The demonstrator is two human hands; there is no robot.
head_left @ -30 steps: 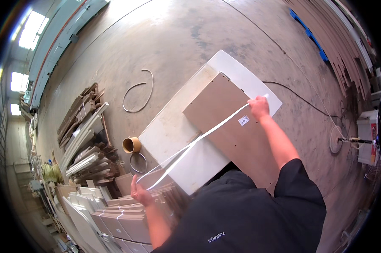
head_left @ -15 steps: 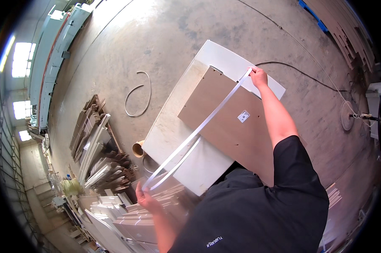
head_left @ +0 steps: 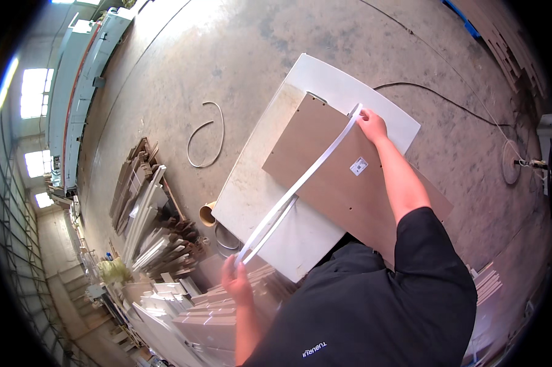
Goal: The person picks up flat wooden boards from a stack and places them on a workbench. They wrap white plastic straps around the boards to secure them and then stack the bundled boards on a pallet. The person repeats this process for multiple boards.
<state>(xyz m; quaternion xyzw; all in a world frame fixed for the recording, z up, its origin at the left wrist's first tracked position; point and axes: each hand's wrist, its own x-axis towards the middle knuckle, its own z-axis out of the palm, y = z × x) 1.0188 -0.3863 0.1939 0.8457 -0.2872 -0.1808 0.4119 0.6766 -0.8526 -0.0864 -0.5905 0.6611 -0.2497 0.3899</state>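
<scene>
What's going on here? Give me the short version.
A person in a black shirt has a long white strip between both hands. The right hand pinches it above a brown panel, while the left hand is at its lower-left part, beyond the edge of a white table; how firmly it grips is unclear. The panel lies on the table, its pale label facing up.

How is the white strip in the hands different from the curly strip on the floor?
The white strip runs between the right hand and left hand; the curly strip lies on the floor.
The white strip bows gently along its length, while the curly strip bends round into a loop.
The white strip looks brighter; the curly strip looks greyer.
Both are long and thin.
</scene>
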